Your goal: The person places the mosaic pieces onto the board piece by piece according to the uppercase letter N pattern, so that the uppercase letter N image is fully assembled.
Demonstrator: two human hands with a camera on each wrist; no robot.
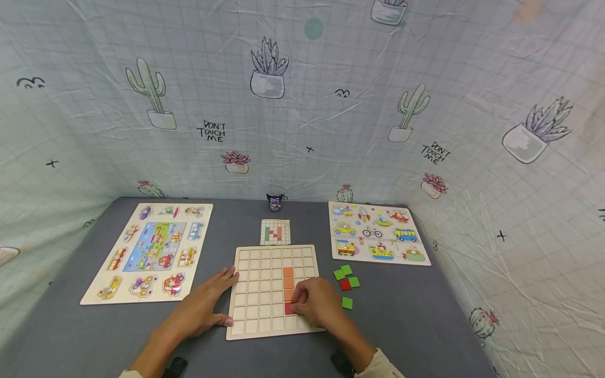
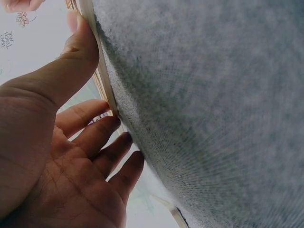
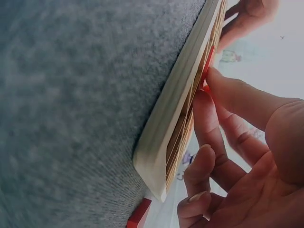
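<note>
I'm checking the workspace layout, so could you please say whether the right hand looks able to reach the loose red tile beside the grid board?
Likely yes: the loose red tile lies near the right hand, uncovered among green tiles, though the fingers pinch another red tile at the grid board.

Before me hangs a wrinkled pale sheet [image 1: 302, 121], faintly ruled in squares, and it bends round to my left and right. Printed on it I see cacti [image 1: 151, 88], potted succulents [image 1: 268, 84], a teal dot [image 1: 314, 29], small crosses [image 1: 310, 149] and words [image 1: 214, 131] — DON'T TOUCH ME, twice over. It comes down behind the far edge of my dark grey table [image 1: 402, 325], whose top looks fuzzy close up. The light is soft — the sheet looks greenish on my left, warmer on my right.
</note>
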